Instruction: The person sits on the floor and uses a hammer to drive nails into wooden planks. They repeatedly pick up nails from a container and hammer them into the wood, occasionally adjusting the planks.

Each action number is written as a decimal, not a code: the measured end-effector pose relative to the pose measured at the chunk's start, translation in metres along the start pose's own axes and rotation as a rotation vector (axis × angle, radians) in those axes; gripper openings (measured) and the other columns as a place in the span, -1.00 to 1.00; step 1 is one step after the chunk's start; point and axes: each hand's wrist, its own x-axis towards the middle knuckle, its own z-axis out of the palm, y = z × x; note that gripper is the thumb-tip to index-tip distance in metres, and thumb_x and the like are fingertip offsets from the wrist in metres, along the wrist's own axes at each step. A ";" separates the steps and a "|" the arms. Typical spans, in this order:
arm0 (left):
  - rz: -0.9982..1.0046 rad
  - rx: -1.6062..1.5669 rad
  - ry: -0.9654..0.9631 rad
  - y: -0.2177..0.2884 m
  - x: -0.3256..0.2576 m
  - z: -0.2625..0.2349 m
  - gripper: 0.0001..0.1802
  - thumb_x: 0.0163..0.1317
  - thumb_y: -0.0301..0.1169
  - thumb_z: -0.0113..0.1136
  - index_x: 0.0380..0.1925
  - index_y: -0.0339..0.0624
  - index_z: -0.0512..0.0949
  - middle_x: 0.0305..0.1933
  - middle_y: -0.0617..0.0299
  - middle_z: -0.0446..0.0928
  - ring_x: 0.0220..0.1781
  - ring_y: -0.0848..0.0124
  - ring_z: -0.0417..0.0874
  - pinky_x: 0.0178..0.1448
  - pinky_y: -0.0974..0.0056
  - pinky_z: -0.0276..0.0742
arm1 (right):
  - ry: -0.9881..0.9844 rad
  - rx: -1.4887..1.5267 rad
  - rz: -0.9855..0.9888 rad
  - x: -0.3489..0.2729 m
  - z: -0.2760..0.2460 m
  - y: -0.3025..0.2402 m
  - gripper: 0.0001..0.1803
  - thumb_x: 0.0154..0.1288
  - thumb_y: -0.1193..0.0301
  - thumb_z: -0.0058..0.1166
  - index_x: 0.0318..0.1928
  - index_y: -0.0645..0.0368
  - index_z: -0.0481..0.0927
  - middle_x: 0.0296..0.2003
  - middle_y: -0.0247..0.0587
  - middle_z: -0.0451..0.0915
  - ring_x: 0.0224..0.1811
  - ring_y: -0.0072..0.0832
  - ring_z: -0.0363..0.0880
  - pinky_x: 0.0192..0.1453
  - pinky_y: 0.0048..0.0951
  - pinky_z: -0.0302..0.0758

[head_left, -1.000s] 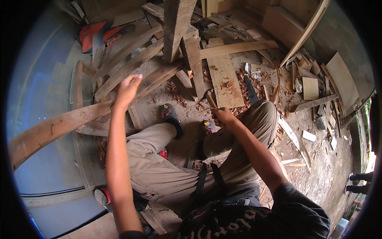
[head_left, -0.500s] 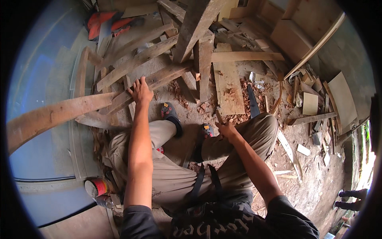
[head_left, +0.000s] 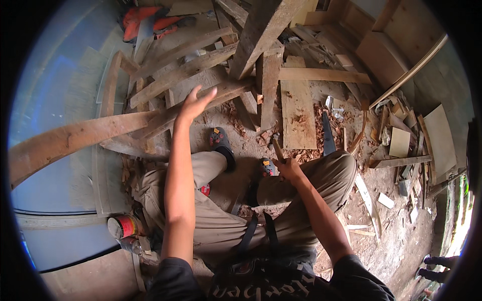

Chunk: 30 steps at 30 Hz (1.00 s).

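Observation:
My left hand [head_left: 196,105] is raised just over a wooden beam [head_left: 223,95], its fingers stretched out and nothing in them. That beam slants from an upright post [head_left: 268,85] down to the left, where a long board [head_left: 80,133] meets it. Over my right thigh, my right hand [head_left: 288,169] is closed round the wooden handle of what looks like a hammer [head_left: 277,148], its small dark head pointing away from me. A hand saw blade [head_left: 328,133] lies beyond my right knee, among wood shavings.
A flat plank [head_left: 298,110] lies on the floor ahead. Wood offcuts [head_left: 399,143] are heaped at the right. A can with a red label [head_left: 123,227] stands at lower left, beside a bluish panel [head_left: 55,170]. Another person's legs [head_left: 437,268] show at far right.
My left hand has let go of the beam and lifted, its fingers now extended. My right hand keeps its hold on the handle. The whole view has shifted slightly.

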 end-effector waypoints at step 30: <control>1.152 -0.611 0.306 0.316 0.015 0.015 -0.27 0.56 0.14 -0.34 -0.02 -0.34 0.57 -0.06 0.01 0.65 0.02 0.25 0.58 0.14 0.18 0.41 | -0.013 -0.259 -0.017 0.020 -0.004 0.039 -0.32 0.34 -0.04 0.14 -0.57 0.44 0.61 -0.73 -0.09 0.55 -0.69 -0.35 0.58 -0.57 -0.28 0.49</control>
